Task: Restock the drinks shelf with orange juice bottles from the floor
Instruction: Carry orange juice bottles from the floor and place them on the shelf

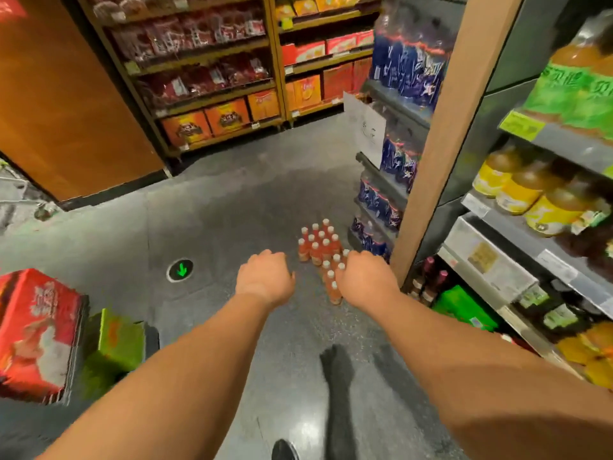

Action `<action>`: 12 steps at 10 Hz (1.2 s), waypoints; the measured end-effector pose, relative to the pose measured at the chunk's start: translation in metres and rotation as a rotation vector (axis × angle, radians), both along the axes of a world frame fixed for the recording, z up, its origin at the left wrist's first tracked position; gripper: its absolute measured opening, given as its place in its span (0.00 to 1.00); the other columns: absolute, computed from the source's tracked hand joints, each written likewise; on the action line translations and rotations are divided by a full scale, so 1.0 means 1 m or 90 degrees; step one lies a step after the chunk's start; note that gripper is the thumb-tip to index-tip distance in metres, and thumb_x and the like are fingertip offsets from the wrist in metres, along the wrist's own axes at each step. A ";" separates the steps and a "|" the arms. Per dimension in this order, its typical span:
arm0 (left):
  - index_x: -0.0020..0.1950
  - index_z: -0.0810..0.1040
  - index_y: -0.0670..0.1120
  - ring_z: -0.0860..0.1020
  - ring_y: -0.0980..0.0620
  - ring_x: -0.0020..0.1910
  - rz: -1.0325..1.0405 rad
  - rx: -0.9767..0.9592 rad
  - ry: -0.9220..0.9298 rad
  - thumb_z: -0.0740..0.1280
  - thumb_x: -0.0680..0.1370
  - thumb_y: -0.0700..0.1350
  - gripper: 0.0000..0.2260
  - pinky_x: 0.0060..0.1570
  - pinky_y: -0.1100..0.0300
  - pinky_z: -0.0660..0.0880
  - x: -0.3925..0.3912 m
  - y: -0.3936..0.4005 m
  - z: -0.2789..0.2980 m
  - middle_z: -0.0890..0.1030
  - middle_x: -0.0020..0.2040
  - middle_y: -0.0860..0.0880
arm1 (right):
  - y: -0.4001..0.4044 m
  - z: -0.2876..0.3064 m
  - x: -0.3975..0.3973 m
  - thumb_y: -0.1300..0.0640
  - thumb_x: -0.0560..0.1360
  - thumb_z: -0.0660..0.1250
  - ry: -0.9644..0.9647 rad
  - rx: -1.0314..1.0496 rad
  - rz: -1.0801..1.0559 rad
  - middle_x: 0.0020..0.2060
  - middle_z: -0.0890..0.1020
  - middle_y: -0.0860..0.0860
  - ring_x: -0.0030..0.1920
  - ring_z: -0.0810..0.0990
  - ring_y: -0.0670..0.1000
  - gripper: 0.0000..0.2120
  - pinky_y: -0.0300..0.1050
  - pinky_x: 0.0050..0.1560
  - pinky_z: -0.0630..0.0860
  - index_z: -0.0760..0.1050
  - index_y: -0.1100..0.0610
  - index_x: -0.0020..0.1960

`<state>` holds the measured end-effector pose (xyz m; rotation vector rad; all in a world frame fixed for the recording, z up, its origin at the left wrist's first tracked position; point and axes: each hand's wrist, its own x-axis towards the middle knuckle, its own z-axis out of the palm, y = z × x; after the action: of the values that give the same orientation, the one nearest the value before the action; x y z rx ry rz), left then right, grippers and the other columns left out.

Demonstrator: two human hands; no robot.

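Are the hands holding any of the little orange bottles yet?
No. The left hand and right hand hold nothing, reaching toward the white-capped orange juice bottles on the floor.

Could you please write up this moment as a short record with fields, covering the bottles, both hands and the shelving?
setting: shop aisle, dark floor
stock to move: cluster of orange juice bottles with white caps, standing upright on the floor
left hand: stretched out over the floor, holds nothing, left of the bottles
right hand: stretched out, overlaps the nearest bottles in view; contact cannot be told
drinks shelf: to the right, holds yellow- and green-labelled bottles
also on floor: red carton, far left
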<state>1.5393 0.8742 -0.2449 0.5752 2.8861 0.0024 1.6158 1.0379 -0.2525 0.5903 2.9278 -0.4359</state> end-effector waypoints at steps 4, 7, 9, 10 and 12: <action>0.54 0.77 0.47 0.77 0.43 0.50 -0.063 0.007 -0.105 0.63 0.76 0.52 0.12 0.52 0.48 0.77 -0.314 0.029 -0.107 0.78 0.51 0.45 | 0.016 -0.103 -0.286 0.55 0.77 0.60 -0.099 -0.063 -0.092 0.50 0.80 0.54 0.50 0.80 0.55 0.10 0.47 0.46 0.76 0.75 0.58 0.55; 0.48 0.79 0.46 0.80 0.45 0.48 -0.102 -0.031 -0.110 0.62 0.76 0.48 0.08 0.45 0.55 0.77 -0.516 0.090 -0.316 0.81 0.48 0.46 | 0.061 -0.286 -0.491 0.56 0.79 0.54 -0.140 0.011 -0.010 0.64 0.75 0.56 0.64 0.74 0.60 0.17 0.59 0.60 0.74 0.72 0.55 0.65; 0.52 0.77 0.44 0.79 0.42 0.46 -0.118 0.024 -0.100 0.63 0.75 0.52 0.13 0.42 0.52 0.76 -0.589 0.130 -0.506 0.79 0.47 0.45 | 0.079 -0.489 -0.580 0.46 0.73 0.53 -0.136 0.057 -0.083 0.59 0.75 0.60 0.59 0.74 0.64 0.20 0.61 0.59 0.73 0.72 0.55 0.58; 0.54 0.77 0.47 0.80 0.44 0.48 -0.152 0.022 -0.134 0.62 0.73 0.51 0.14 0.48 0.50 0.79 -0.612 0.152 -0.608 0.80 0.50 0.47 | 0.087 -0.586 -0.603 0.44 0.74 0.49 -0.144 0.015 -0.112 0.65 0.73 0.57 0.63 0.72 0.63 0.26 0.59 0.61 0.71 0.69 0.52 0.67; 0.65 0.70 0.50 0.77 0.42 0.58 -0.117 0.053 -0.173 0.63 0.75 0.52 0.19 0.57 0.48 0.75 -0.640 0.169 -0.726 0.75 0.60 0.46 | 0.098 -0.684 -0.622 0.52 0.78 0.63 -0.150 -0.085 -0.198 0.61 0.73 0.60 0.61 0.73 0.61 0.20 0.51 0.57 0.71 0.69 0.60 0.66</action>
<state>0.8991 1.0430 -0.9705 0.7877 2.5710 0.1622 0.9935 1.1357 -0.9369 1.0067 2.5667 -0.5472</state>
